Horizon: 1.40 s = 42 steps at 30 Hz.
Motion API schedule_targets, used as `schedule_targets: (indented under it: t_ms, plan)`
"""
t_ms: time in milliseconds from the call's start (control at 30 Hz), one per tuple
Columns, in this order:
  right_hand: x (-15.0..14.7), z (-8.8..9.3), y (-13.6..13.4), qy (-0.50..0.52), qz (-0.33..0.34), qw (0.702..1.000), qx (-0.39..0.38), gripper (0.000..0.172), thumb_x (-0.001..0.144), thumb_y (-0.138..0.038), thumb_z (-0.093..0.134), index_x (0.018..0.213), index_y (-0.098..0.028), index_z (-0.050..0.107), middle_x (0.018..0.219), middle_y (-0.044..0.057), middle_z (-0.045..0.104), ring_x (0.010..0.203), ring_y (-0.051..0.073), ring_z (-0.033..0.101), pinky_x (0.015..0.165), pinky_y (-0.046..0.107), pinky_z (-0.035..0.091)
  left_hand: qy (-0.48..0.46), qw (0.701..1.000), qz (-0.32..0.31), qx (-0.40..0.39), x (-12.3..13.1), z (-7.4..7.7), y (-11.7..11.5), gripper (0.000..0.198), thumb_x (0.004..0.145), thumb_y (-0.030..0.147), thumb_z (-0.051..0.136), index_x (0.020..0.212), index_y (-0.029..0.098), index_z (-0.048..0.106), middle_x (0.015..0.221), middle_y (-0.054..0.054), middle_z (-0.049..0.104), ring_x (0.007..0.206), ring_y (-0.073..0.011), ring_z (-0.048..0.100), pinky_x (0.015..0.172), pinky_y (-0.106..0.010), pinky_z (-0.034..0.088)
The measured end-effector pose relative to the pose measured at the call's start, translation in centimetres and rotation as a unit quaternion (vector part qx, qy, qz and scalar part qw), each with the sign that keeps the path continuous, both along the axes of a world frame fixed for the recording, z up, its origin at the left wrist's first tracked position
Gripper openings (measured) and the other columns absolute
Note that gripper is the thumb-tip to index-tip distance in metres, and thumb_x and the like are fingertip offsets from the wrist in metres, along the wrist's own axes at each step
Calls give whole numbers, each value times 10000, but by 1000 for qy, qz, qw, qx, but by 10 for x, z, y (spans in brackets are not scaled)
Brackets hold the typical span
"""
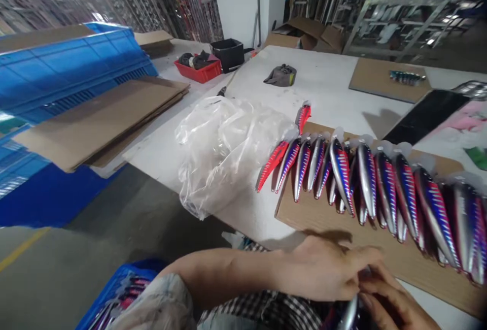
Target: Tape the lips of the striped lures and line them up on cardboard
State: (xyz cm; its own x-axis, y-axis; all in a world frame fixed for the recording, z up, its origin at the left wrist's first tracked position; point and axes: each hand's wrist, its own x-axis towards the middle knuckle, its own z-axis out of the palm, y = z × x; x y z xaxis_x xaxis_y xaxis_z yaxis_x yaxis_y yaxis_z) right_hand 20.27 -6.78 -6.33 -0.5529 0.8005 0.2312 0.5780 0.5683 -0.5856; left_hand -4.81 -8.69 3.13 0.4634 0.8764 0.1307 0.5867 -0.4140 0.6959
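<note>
At the bottom of the head view, my left hand (323, 266) reaches across and meets my right hand (395, 302). Both have curled fingers closed around a silver and dark fishing lure (349, 315), which is partly cut off by the lower edge. My fingers hide its upper end, so I cannot make out what they touch there. Just beyond, purple, red and silver fishing lures (367, 183) lie side by side on a flat cardboard sheet (304, 216). At the row's left end is a red lure (272, 166), with another red lure (304, 117) behind.
A crumpled clear plastic bag (228, 152) lies left of the lures on the white table (323, 68). Further left are cardboard sheets (102, 117) and a blue crate (68, 66). Below me, a blue bin (125, 274) holds lures. A dark phone-like slab (428, 114) stands tilted right.
</note>
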Motion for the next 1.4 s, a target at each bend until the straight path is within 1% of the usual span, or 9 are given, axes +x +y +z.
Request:
schedule_targets:
  t_ms: [100, 200, 333, 433, 533, 700, 867, 1067, 1400]
  plan:
    - [-12, 15, -6, -35, 18, 998, 52, 169, 808, -371, 566, 902, -320, 698, 1221, 57, 643, 1041, 268, 656, 749, 333, 617, -52, 995, 72, -40, 8, -13, -11, 543, 798, 170, 555, 1316, 231, 402, 795, 1, 676, 784, -188, 644, 716, -268, 541]
    - [-27, 29, -15, -69, -13, 997, 38, 153, 823, -301, 570, 883, -257, 704, 1248, 100, 623, 1073, 263, 641, 813, 338, 590, -102, 984, 123, -80, 17, -29, -17, 563, 760, 125, 563, 1295, 251, 442, 778, 14, 682, 737, -184, 639, 701, -277, 537]
    - [-48, 46, -21, -32, -66, 997, -13, 186, 806, -160, 501, 759, -221, 670, 1107, 110, 694, 1134, 247, 604, 847, 322, 555, -157, 971, 127, -126, 19, -33, -18, 603, 763, 71, 518, 1308, 314, 429, 815, 43, 671, 763, -159, 622, 763, -276, 500]
    - [-60, 59, -16, 30, -72, 994, -73, 229, 727, -55, 473, 710, -219, 632, 909, 68, 733, 1133, 215, 600, 861, 289, 518, -187, 963, 136, -136, 12, -26, -16, 385, 781, 86, 506, 1092, 301, 578, 1002, 15, 595, 922, -154, 580, 845, -264, 463]
    - [-63, 67, -13, 82, -73, 985, -129, 268, 668, 3, 472, 685, -214, 627, 884, 46, 718, 1107, 180, 604, 860, 247, 479, -183, 966, 127, -128, 5, -23, -14, 131, 831, 156, 488, 799, 230, 591, 984, -2, 540, 918, -157, 558, 795, -242, 450]
    - [-59, 62, -11, 130, -65, 978, -148, 279, 656, 16, 478, 709, -202, 644, 1065, 68, 687, 1116, 166, 592, 863, 238, 452, -114, 984, 57, -122, 5, -28, -11, 182, 875, 200, 464, 763, 237, 603, 765, 30, 583, 782, -148, 565, 700, -229, 400]
    - [-58, 55, -10, 162, -51, 975, -141, 281, 646, 30, 485, 715, -194, 640, 1067, 69, 672, 1064, 153, 615, 857, 215, 443, -64, 983, 46, -167, 10, -23, -5, 321, 786, 130, 480, 1056, 268, 585, 831, 45, 635, 802, -148, 585, 742, -241, 396]
    - [-58, 54, -11, 164, -53, 977, -126, 256, 663, 17, 490, 703, -191, 634, 827, 61, 699, 1115, 173, 592, 860, 229, 445, 24, 980, 87, -176, 19, -14, -1, 84, 764, 148, 500, 781, 197, 566, 740, 23, 609, 735, -166, 580, 674, -260, 380]
    - [-57, 55, -12, 159, -52, 978, -125, 273, 639, 31, 480, 682, -201, 616, 842, 52, 703, 1116, 172, 592, 850, 230, 452, 11, 984, 106, -142, 19, -24, -10, 91, 825, 155, 504, 778, 217, 551, 775, 29, 601, 738, -155, 573, 667, -253, 371]
